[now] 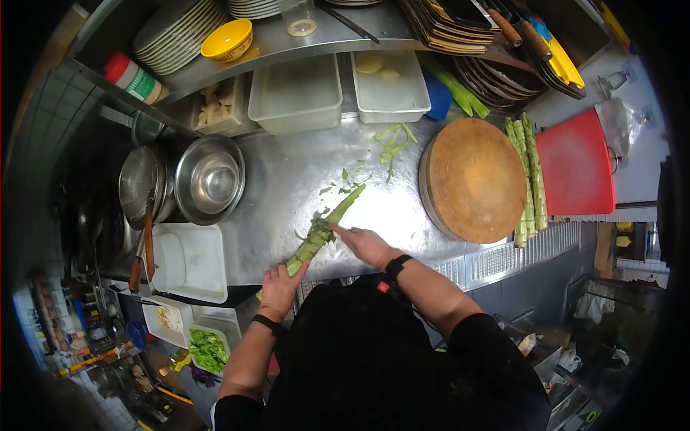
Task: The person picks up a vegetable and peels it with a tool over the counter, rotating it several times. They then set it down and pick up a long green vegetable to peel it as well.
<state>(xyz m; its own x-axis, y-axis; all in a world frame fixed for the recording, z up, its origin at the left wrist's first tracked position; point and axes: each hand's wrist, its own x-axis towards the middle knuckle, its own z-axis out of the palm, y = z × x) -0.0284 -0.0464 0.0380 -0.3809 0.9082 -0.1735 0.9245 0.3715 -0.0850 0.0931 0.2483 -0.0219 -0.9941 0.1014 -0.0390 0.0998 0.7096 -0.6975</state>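
Observation:
A long green stalk [309, 248] lies diagonally over the front part of the steel counter [280, 172], its pale peeled end pointing up and right. My left hand [282, 287] is wrapped round its lower end. At the stalk's middle, by some loosened leafy peel, is my right hand [365, 246], its fingertips close together; whatever they hold there is too small to make out. Green peelings [392, 147] are scattered on the counter beyond the stalk. Several more stalks [530, 179] stand in a row to the right of a round wooden board [474, 179].
Metal bowls [210, 179] and a white tray [208, 262] are on the left. Plastic tubs [296, 97] line the back, below a shelf [338, 37] with plates and a yellow bowl [227, 41]. A red board [577, 165] is at the right.

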